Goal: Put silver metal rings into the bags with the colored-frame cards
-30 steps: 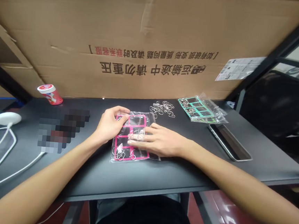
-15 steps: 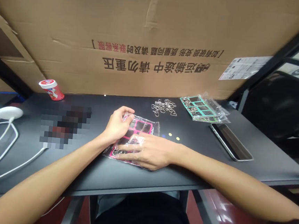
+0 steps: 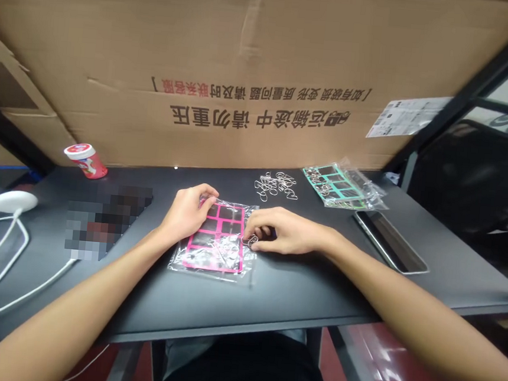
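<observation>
A clear plastic bag point(image 3: 246, 277) lies flat on the desk with a pink grid frame point(image 3: 216, 234) of dark panels inside it. At the bag's upper left edge, my left hand point(image 3: 190, 208) is closed, its thumb over the plastic and its fingers curled. My right hand point(image 3: 292, 232) pinches a small metal ring point(image 3: 252, 242) beside the bag's right side; whether the ring is inside or outside the plastic I cannot tell. Behind my right hand lies a loose pile of similar metal rings point(image 3: 276, 185).
Bagged green grid frames point(image 3: 334, 183) with rings on them lie at the back right, beside a phone point(image 3: 389, 241). To the left stand a red tub with a white lid point(image 3: 86, 161), a blurred-out item point(image 3: 106, 222) and white cables point(image 3: 25, 236). A cardboard sheet point(image 3: 204, 44) rises behind the desk.
My right hand has slid off the bag to its right side, fingers now pinching a ring instead of lying flat. The pink frame is uncovered. The coloured discs are now hidden.
</observation>
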The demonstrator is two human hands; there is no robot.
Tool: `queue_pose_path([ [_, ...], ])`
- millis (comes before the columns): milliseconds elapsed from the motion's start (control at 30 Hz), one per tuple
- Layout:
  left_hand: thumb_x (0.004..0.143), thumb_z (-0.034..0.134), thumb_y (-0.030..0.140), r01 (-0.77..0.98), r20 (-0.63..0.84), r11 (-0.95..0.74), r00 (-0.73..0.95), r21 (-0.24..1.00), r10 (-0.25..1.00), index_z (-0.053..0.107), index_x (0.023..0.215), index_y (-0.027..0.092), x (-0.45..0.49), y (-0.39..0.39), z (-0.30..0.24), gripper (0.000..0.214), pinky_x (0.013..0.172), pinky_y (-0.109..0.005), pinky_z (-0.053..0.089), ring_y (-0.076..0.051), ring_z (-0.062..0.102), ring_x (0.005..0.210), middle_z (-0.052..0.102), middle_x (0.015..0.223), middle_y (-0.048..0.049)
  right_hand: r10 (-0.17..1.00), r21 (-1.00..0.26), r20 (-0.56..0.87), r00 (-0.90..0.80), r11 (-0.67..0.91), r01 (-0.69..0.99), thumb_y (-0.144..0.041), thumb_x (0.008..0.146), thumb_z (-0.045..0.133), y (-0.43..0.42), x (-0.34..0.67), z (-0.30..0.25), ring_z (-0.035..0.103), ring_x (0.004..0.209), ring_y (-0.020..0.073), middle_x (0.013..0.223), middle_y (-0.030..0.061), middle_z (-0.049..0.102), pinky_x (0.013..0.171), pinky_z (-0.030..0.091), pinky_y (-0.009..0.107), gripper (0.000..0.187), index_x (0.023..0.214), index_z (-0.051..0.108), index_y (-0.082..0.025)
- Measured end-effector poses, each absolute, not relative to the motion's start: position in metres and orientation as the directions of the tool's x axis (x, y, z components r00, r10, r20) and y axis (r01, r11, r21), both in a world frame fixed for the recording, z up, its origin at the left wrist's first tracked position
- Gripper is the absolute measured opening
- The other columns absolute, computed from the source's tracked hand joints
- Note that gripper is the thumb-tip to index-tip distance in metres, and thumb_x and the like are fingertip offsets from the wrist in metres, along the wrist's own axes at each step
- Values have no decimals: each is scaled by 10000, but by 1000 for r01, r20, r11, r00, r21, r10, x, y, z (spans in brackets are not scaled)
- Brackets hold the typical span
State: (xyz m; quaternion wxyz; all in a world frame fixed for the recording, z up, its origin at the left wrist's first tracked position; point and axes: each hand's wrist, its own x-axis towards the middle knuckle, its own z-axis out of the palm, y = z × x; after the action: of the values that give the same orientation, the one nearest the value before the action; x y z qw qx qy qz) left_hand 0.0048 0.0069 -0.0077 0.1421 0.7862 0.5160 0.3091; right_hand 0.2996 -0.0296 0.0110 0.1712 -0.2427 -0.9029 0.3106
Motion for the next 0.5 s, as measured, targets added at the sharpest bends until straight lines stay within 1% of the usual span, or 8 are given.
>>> queue_pose_path([
  [67, 1037, 617, 330, 749, 323, -416, 280, 515, 904, 788, 1134, 269, 4, 7, -8, 206, 967, -366, 568, -244, 765, 1078, 827, 1168, -26, 556, -686, 160, -816, 657, 313, -284, 940, 816, -29, 299, 10, 634, 820, 153, 995, 33, 728, 763, 538, 286, 217, 1142, 805, -205],
  [167, 1034, 617, 359, 791, 326, -415, 288, 449, 901, 767, 1130, 275, 2, 7, -8, 197, 950, -410, 556, -274, 744, 1074, 808, 1163, -35, 589, -733, 170, -790, 611, 298, -289, 915, 827, -28, 300, 8, 638, 798, 149, 995, 30, 761, 743, 544, 289, 194, 1090, 811, -206],
  [300, 1032, 622, 362, 800, 454, -502, 332, 329, 827, 719, 1182, 243, 1, 4, 0, 215, 1027, -458, 525, -304, 662, 1184, 719, 1280, -92, 672, -854, 119, -731, 445, 270, -336, 926, 803, -27, 301, 5, 707, 796, 164, 975, 36, 799, 752, 601, 312, 184, 1047, 799, -197],
  [367, 1039, 625, 373, 762, 480, -565, 385, 316, 788, 701, 1166, 231, 1, -1, 8, 206, 1002, -434, 525, -279, 661, 1124, 704, 1234, -96, 704, -890, 116, -701, 386, 241, -359, 924, 805, -26, 302, 4, 750, 833, 180, 970, 41, 813, 793, 626, 328, 195, 1025, 802, -192],
  [433, 1044, 637, 420, 683, 426, -646, 500, 341, 754, 684, 1110, 231, 3, -6, 16, 205, 917, -388, 529, -237, 669, 991, 707, 1099, -66, 733, -897, 142, -666, 380, 226, -368, 919, 811, -24, 303, 5, 773, 865, 193, 972, 46, 824, 832, 636, 341, 202, 1012, 807, -188],
  [500, 1030, 665, 498, 606, 326, -711, 633, 356, 702, 679, 1087, 237, 4, -11, 22, 267, 861, -365, 520, -226, 659, 931, 699, 1020, -47, 771, -875, 187, -608, 413, 254, -367, 927, 804, -20, 307, 6, 778, 865, 202, 974, 50, 830, 845, 639, 359, 198, 1013, 811, -190],
])
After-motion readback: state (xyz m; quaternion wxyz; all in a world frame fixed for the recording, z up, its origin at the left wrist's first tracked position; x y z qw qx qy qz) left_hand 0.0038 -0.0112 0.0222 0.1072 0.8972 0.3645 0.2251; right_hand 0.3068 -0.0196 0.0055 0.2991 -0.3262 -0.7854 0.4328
